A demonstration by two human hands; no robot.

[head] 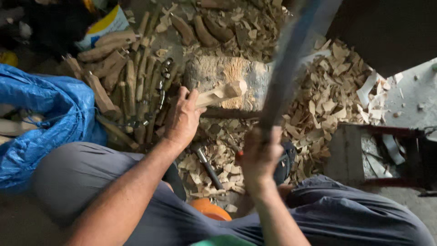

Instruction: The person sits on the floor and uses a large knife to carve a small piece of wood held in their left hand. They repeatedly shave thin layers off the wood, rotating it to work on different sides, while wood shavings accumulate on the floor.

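Our left hand point(183, 119) is closed around a pale, partly carved wooden piece point(221, 93), holding its far end on top of the chopping block point(218, 75) straight ahead of us. Our right hand point(259, 155) grips the handle of a long blade point(287, 64), raised and blurred above the block's right side. Pale wood chips point(327, 91) lie thick around the block and between our knees. To the left, a pile of rough sticks point(132, 82) lies on the ground, and beside it a crumpled blue plastic sack point(41, 118) stands open; a pale shape shows at its mouth, but we cannot tell what it is. A metal tool point(208, 167) lies among the chips near our left knee.
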